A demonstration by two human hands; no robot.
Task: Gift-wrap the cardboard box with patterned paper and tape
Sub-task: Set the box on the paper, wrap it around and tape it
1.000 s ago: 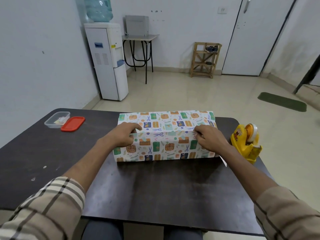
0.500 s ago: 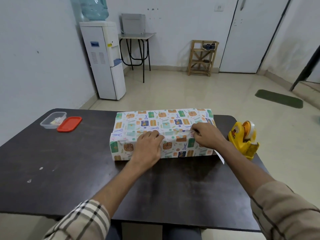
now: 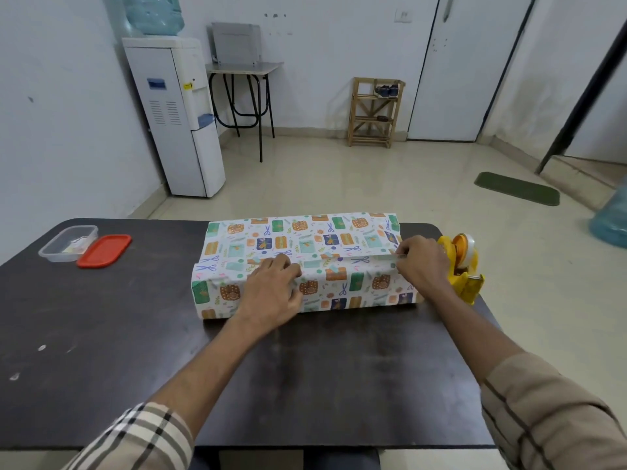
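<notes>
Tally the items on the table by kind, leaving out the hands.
Gift-wrapped box: 1
Yellow tape dispenser: 1
Clear plastic container: 1
Red lid: 1
Total: 4

Even soft indoor light, faint shadows, wide-angle edge bending

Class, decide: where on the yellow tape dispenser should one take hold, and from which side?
Take the yellow tape dispenser across its narrow body, from above, probably: it stands upright, the right hand crowds its left side, the cutter end faces the person.
</notes>
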